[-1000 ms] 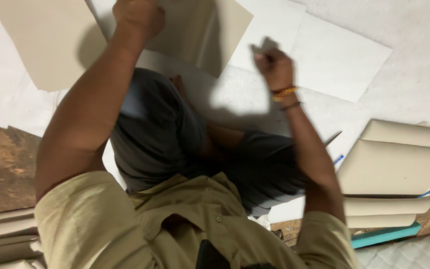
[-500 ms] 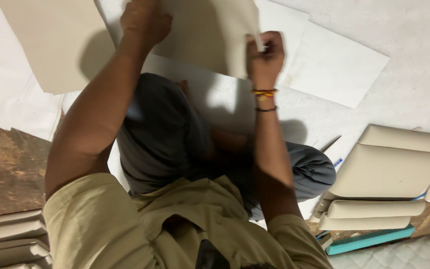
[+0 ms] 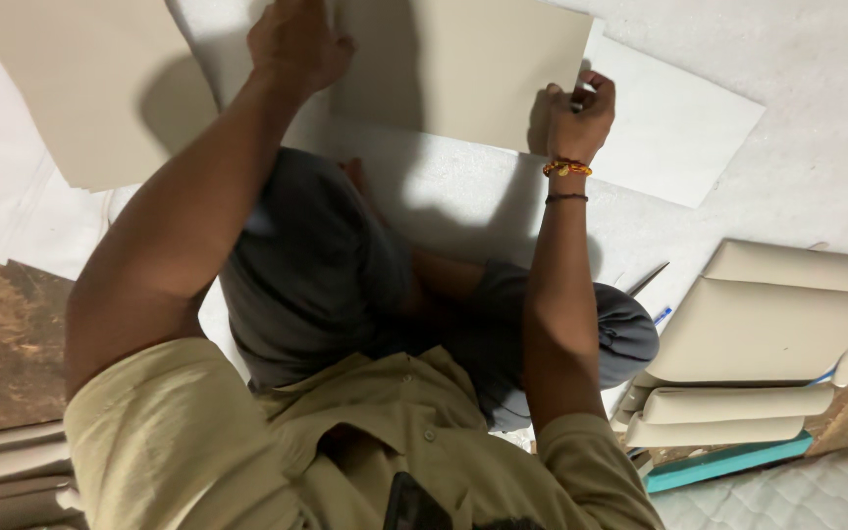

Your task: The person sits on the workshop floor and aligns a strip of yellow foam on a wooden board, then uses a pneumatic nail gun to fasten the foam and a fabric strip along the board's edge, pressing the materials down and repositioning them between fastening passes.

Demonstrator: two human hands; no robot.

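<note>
I sit cross-legged on the floor in grey trousers. A beige card sheet [image 3: 463, 69] lies flat ahead of my knees. My left hand [image 3: 296, 44] presses down on the sheet's left part, fingers spread over it. My right hand [image 3: 576, 113], with an orange bead bracelet at the wrist, pinches the sheet's lower right edge; a small dark item seems tucked in its fingers. Under the beige sheet lies a white sheet [image 3: 679, 132] that sticks out to the right.
Another large beige sheet [image 3: 90, 88] lies at the upper left. A stack of folded beige card pieces [image 3: 758, 344] rests at the right on a teal-edged board [image 3: 718, 466]. Brown boards [image 3: 2, 344] and more beige stacks sit at the left. A white padded mat [image 3: 817, 59] covers the floor.
My right hand came down from mid-air onto the beige sheet's right edge. The sheet has shifted right and nearer to me; my left hand stayed on it.
</note>
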